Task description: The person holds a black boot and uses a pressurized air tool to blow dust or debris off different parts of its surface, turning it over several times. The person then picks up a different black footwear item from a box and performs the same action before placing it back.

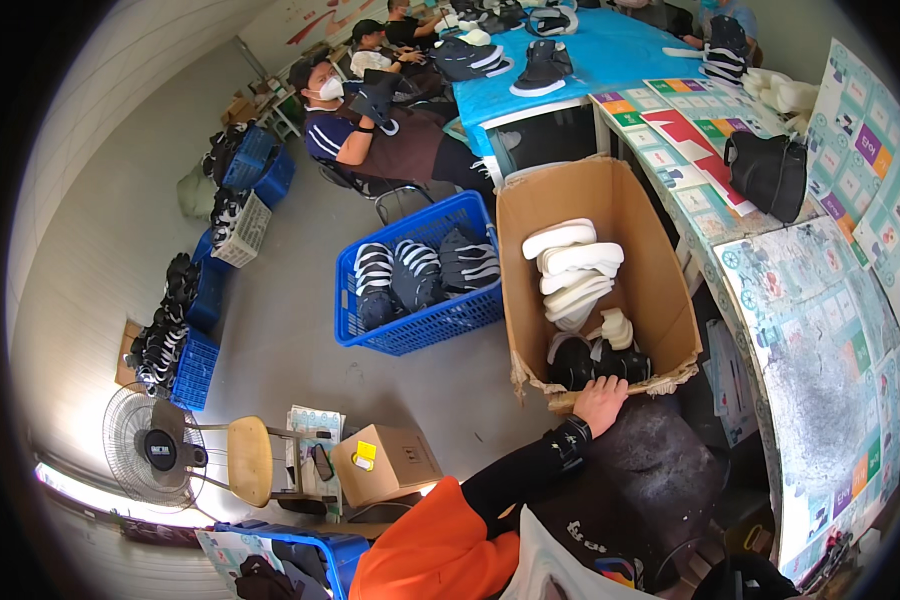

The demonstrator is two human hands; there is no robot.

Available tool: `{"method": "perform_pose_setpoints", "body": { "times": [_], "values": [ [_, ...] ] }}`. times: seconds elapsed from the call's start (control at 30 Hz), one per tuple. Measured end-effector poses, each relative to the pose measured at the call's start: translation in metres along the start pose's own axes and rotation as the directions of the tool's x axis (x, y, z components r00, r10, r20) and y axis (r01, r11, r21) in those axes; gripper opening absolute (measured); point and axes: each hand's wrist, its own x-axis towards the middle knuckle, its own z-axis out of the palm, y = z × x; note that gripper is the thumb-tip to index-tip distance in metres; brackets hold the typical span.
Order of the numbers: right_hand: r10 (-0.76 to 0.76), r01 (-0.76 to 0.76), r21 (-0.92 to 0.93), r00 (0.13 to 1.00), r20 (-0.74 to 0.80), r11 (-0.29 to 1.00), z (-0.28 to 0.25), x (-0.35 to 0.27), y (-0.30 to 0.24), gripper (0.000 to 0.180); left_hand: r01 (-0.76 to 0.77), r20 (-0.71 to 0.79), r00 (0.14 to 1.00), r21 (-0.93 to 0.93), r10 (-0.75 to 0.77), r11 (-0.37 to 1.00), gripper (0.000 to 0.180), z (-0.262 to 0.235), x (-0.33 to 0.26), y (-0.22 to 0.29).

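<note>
My left hand (601, 404), in a black sleeve, is closed over the near rim of a large open cardboard box (660, 255). White shoe soles (582, 262) lie stacked in the middle of this box. Nearer me, just beyond my fingers, are some black shoe pieces (572, 360) and a few cream-coloured pieces (615, 328). Left of the box, a blue plastic basket (410, 338) holds rows of black-and-white shoe uppers (417, 272). My right hand does not show.
A patterned worktable (800, 300) curves along the right, bearing a black shoe upper (767, 176). Co-workers sit by a blue-covered table (610, 45) ahead. On the left stand a fan (160, 450), a chair (249, 461), a small carton (385, 466) and more blue baskets (196, 370).
</note>
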Motion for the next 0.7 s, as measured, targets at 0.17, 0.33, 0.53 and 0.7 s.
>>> {"method": "perform_pose_setpoints", "body": {
  "times": [0.17, 0.33, 0.53, 0.7],
  "values": [
    [-0.010, 0.010, 0.014, 1.000, 0.010, 1.000, 0.005, 0.001, 0.001, 0.043, 0.005, -0.002, 1.000, 0.015, -0.005, 1.000, 0.019, 0.002, 0.000, -0.002],
    [-0.018, 0.017, 0.028, 1.000, 0.020, 0.999, 0.009, 0.004, 0.001, 0.040, 0.002, -0.001, 1.000, 0.000, -0.002, 1.000, 0.020, 0.000, 0.001, -0.001],
    [-0.026, 0.025, 0.039, 0.999, 0.028, 0.999, 0.012, 0.005, 0.000, 0.037, 0.000, -0.016, 1.000, -0.007, 0.000, 1.000, 0.019, 0.001, 0.000, 0.001],
    [-0.031, 0.028, 0.053, 0.999, 0.045, 0.998, 0.014, 0.007, 0.001, 0.035, 0.006, 0.011, 1.000, 0.020, -0.006, 1.000, 0.020, 0.004, -0.001, -0.001]
  ]
}}
